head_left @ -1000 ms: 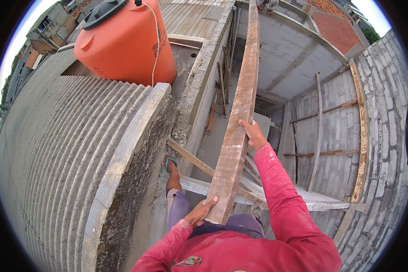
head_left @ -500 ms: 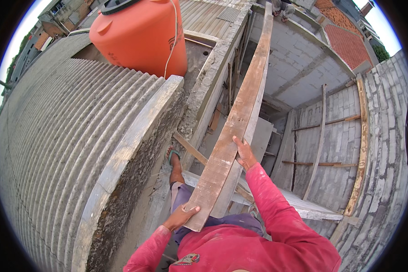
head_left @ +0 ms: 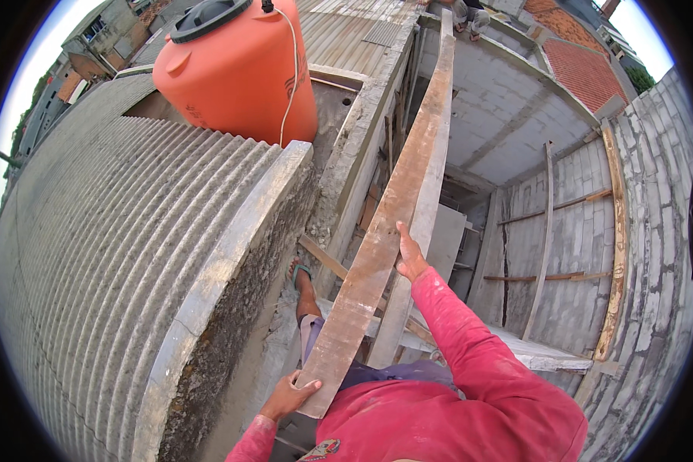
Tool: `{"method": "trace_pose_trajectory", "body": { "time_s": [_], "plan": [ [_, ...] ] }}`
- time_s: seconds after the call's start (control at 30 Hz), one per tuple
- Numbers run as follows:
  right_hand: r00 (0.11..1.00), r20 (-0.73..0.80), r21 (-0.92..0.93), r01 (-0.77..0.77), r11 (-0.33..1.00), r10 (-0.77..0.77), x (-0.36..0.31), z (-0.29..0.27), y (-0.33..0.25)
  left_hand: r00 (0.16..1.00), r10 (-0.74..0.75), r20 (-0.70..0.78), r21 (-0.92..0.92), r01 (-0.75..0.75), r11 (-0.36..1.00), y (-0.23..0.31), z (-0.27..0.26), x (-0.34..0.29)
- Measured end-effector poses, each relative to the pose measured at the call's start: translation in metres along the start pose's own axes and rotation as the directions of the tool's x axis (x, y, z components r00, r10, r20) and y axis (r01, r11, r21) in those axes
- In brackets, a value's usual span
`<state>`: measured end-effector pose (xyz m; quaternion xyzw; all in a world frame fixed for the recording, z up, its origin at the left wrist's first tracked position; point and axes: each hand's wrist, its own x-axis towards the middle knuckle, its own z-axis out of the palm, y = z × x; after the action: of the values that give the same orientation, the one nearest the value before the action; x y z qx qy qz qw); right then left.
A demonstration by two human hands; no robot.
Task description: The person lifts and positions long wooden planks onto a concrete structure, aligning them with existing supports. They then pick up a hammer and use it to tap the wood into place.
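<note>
A long brown wooden plank (head_left: 393, 215) slants from my waist up to the far top of the view. My left hand (head_left: 291, 394) grips its near end by the left edge, thumb on top. Farther up, my right hand (head_left: 411, 252) is wrapped round the right edge, thumb on the upper face and the other fingers hidden beneath. Below and to the right of it runs a second, paler plank (head_left: 423, 223), partly covered by the brown one. At the far end a co-worker (head_left: 472, 17) crouches, only partly in view.
A deep space between block walls (head_left: 508, 115) opens on the right, with wooden battens (head_left: 548, 231) against its far wall. Corrugated roofing (head_left: 146, 231) with a concrete edge (head_left: 231, 277) lies left, behind it an orange water tank (head_left: 239, 77). My sandaled foot (head_left: 300, 271) rests on a ledge.
The brown plank's near end has shifted down and to the left with my left hand, showing more of the paler plank. My right hand has stayed on its edge.
</note>
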<state>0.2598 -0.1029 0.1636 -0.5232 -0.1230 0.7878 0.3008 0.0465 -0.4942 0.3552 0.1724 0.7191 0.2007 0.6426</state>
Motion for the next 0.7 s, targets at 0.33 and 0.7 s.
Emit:
{"method": "trace_pose_trajectory", "body": {
  "time_s": [0.33,0.7],
  "plan": [
    [0.982,-0.153,-0.231,0.069,0.970,-0.106,-0.013,0.049,-0.020,1.000,0.001,-0.032,0.197,0.005,0.980,0.003,-0.009,-0.026],
    [0.957,-0.281,-0.295,-0.017,0.955,-0.070,-0.071,0.051,0.041,0.995,-0.076,0.058,0.373,0.049,0.927,-0.060,-0.039,-0.037]
  ]
}}
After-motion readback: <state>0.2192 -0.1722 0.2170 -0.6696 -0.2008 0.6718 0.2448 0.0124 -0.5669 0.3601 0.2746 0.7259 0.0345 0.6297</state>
